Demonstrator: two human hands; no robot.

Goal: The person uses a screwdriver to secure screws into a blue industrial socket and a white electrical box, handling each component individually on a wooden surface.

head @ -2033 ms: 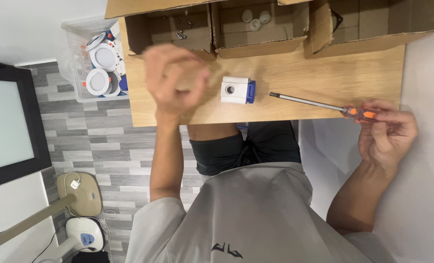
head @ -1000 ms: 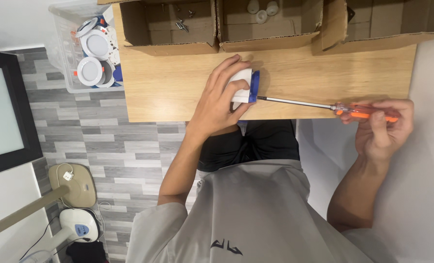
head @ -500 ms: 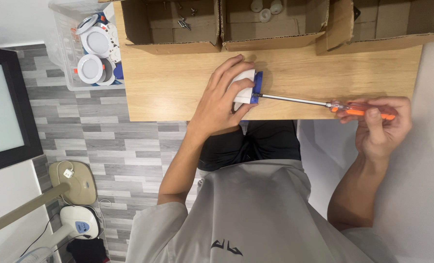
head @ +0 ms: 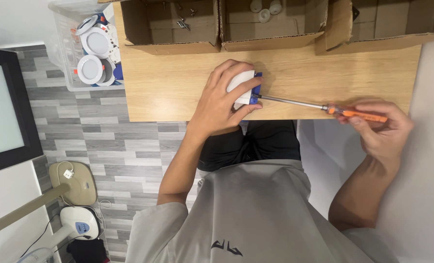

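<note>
Head view: the left hand (head: 224, 100) is curled over a white-and-blue box (head: 246, 87) on the table (head: 178, 83), fingers clamped round it. The right hand (head: 380, 129) is closed round the orange handle of a screwdriver (head: 319, 106), whose tip touches the box's blue side, just beyond the left fingertips. Both grips are unchanged from half a second ago; two seconds ago the left hand was raised off the box.

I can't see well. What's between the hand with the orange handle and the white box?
The screwdriver's metal shaft bridges right hand and white box, head view.
</note>
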